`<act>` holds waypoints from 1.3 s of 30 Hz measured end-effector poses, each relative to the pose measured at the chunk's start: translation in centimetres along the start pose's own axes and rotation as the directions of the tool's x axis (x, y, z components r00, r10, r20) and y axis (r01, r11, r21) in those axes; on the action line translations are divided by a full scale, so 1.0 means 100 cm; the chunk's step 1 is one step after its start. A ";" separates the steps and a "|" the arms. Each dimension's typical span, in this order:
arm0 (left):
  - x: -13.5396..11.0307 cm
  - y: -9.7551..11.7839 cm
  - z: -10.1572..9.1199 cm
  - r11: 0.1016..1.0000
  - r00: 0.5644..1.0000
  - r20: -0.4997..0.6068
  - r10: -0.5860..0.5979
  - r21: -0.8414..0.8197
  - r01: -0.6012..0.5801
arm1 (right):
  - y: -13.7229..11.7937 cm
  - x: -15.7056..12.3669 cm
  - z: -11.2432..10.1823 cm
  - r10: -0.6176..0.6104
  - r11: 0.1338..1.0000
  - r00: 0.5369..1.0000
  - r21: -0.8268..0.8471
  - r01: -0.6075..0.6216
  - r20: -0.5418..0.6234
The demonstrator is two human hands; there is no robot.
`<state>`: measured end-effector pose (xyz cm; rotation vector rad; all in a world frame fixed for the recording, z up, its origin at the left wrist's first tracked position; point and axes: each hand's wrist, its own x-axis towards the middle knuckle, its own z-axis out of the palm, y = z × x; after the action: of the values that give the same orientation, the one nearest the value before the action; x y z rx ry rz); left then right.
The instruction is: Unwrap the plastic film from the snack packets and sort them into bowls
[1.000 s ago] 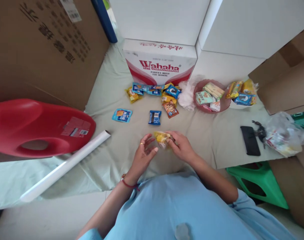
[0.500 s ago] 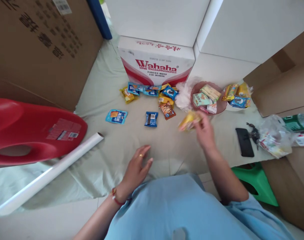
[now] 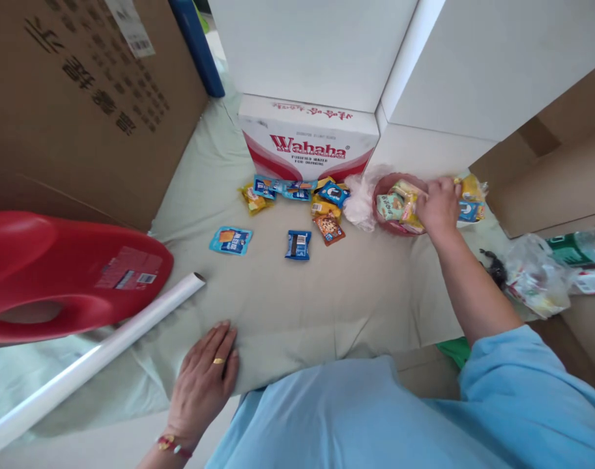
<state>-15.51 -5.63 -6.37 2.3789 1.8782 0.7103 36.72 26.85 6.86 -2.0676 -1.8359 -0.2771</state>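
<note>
My left hand [image 3: 204, 378] lies flat on the pale green cloth near the front edge, fingers stretched out and holding nothing. My right hand [image 3: 440, 207] is over the gap between a pink bowl [image 3: 382, 225] and a white bowl of snack packets; its fingertips are hidden. Inside the pink bowl are a green snack packet [image 3: 390, 206] and a yellow snack packet [image 3: 410, 210]. Yellow and blue packets [image 3: 469, 210] fill the white bowl. A dark blue packet [image 3: 298, 245], a light blue packet [image 3: 231, 241] and a brown cookie packet [image 3: 329, 229] lie on the cloth.
Several more packets [image 3: 297, 189] lie before the Wahaha carton [image 3: 309, 140], beside a crumpled clear bag [image 3: 363, 198]. At left are a red jug [image 3: 72, 260], a white roll [image 3: 101, 355] and a cardboard box [image 3: 82, 150]. A plastic bag [image 3: 536, 277] and bottle [image 3: 578, 247] sit right.
My right hand has moved right and away from me to the bowls; a yellow packet it held now seems to be in the pink bowl. My left hand has drawn back leftward and flattened on the cloth.
</note>
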 end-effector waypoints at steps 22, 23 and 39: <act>0.049 0.079 -0.015 0.779 0.882 -0.057 -0.467 -0.499 0.380 | -0.106 -0.102 -0.025 -0.298 0.492 0.931 0.870 -0.040 0.211; 0.064 0.090 -0.017 0.728 0.870 -0.042 -0.491 -0.569 0.383 | -0.106 -0.118 -0.025 -0.275 0.457 0.932 0.885 -0.091 0.238; 0.175 0.166 0.014 0.398 0.886 0.355 -0.297 -0.797 0.453 | -0.123 -0.205 -0.022 -0.260 0.114 0.895 0.932 -0.344 0.362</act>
<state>3.11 6.45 3.13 1.2393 1.3569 1.0402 21.98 8.33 2.75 -1.0824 -1.3397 1.3080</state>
